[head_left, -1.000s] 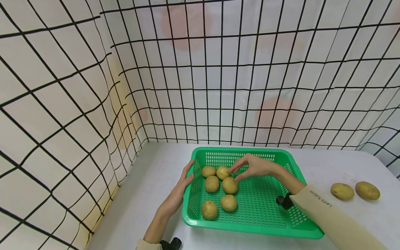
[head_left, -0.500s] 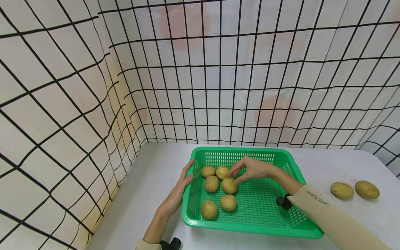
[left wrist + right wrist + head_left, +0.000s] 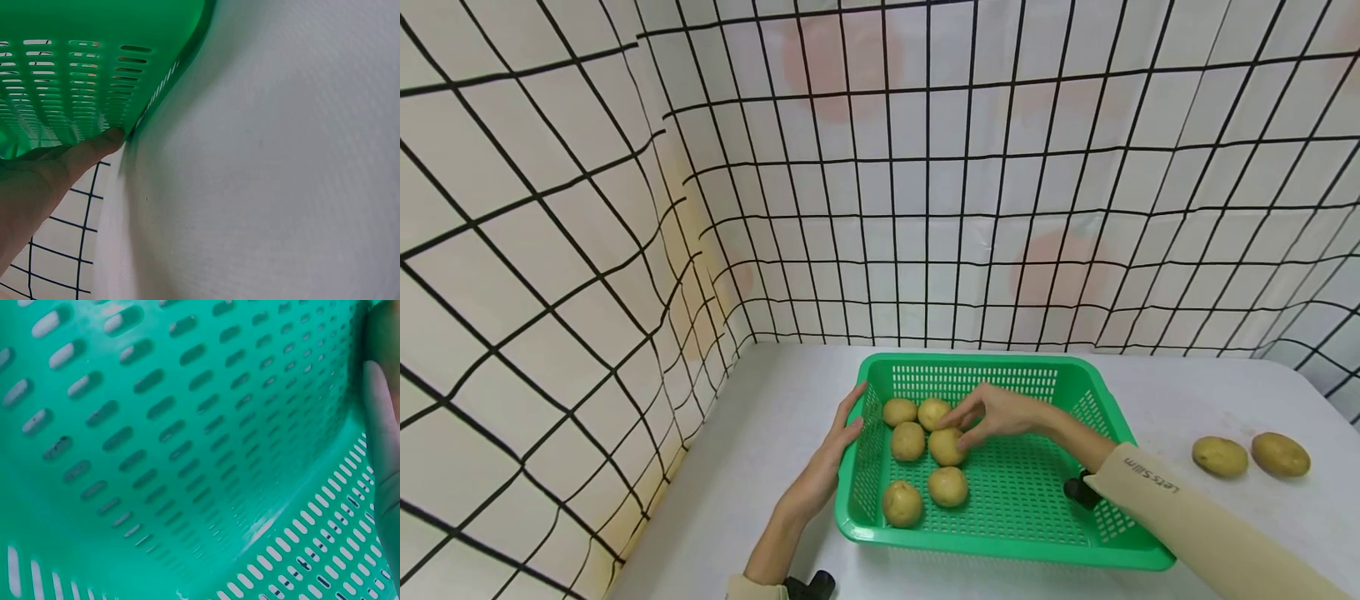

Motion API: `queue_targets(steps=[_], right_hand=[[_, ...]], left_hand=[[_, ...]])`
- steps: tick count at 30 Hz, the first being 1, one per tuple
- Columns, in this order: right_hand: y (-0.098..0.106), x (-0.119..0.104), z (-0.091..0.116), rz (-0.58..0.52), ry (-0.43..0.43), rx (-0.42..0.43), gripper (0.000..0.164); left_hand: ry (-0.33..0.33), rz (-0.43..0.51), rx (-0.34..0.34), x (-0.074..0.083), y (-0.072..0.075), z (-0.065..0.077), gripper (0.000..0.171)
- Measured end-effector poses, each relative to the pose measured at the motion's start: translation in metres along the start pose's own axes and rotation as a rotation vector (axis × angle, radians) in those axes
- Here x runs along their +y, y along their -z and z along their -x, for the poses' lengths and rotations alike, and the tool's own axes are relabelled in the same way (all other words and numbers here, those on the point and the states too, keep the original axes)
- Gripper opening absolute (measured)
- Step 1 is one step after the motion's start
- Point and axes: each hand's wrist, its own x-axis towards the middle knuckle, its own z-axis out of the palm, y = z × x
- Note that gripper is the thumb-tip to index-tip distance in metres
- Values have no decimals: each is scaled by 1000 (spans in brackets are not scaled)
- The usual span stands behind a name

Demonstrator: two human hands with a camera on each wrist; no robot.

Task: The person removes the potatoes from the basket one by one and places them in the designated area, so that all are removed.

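Observation:
A green perforated plastic basket (image 3: 1037, 546) holds several yellow-brown potatoes, grouped in its left half. My right hand (image 3: 1000, 410) reaches down inside it, thumb and fingers pinching one potato (image 3: 946, 448) in the middle of the group. Just behind that one lies another potato (image 3: 933, 413), partly covered by the fingers. In the right wrist view only a finger (image 3: 382, 419) and the potato's edge show at the right. My left hand (image 3: 829, 458) rests against the basket's left side, fingers fairly straight; the left wrist view shows a fingertip (image 3: 114, 136) touching the outer wall low down.
Two more potatoes, a rounder one (image 3: 1221, 457) and a longer one (image 3: 1281, 455), lie on the white table (image 3: 775, 400) to the right of the basket. A black wire grid (image 3: 931, 158) stands behind and along the left side.
My right hand has come down and slightly left, its thumb and fingers closing around the middle potato, which has shifted a little left. The left hand stays put.

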Motion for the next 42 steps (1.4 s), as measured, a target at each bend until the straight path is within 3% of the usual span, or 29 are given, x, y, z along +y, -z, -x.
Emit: queue_targets(steps=[9,25,42], right_hand=[[-4,-2,1,-61,-29,-7,39],[-15,-6,4,-202,-123,66,42],[-8,-15,4,-178,-122,29,41]], left_hand=[[10,17,-9,-2,-1,1,54],[5,19,-7,-1,-2,0,54],[10,35,-4,-1,-1,0,54]])
